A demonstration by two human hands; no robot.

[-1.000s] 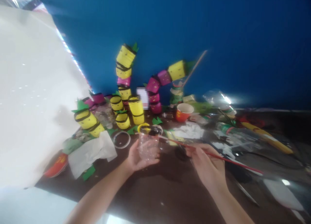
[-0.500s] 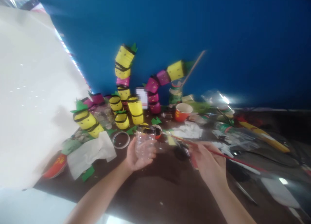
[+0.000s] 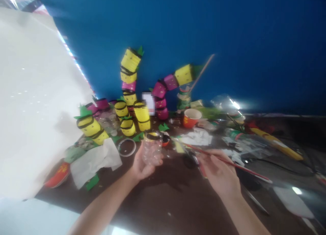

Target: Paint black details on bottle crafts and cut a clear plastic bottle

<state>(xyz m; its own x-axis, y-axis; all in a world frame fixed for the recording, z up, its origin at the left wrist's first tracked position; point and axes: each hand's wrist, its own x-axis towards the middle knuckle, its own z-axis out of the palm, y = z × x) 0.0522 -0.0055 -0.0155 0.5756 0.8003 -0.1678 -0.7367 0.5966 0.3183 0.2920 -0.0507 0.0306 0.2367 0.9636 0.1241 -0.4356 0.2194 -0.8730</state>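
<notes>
My left hand point(image 3: 142, 163) is wrapped round a clear plastic cup point(image 3: 152, 148), cut like a bottle section, with a black band along part of its rim. In my right hand point(image 3: 219, 172) is a long thin red paintbrush point(image 3: 229, 163), held like a pen with its tip pointing left. The tip lies to the right of the cup, near a small red container point(image 3: 165, 140) that holds something dark. A clear ring point(image 3: 126, 147) rests on the table left of the cup. Just behind the cup stands a yellow painted cup stack point(image 3: 142, 116) with black bands.
Yellow and magenta cup chains point(image 3: 160, 102) lean against the blue wall point(image 3: 229, 41). A red paper cup point(image 3: 192, 118), crumpled tissue point(image 3: 197, 137), a yellow box cutter point(image 3: 277, 143) and plastic bottles lie right. Left are a white cloth point(image 3: 96, 162) and a tipped red cup point(image 3: 58, 175).
The plastic cup has turned slightly in my left hand, so more of its rim opening shows. My right hand has shifted a little right and down with the brush.
</notes>
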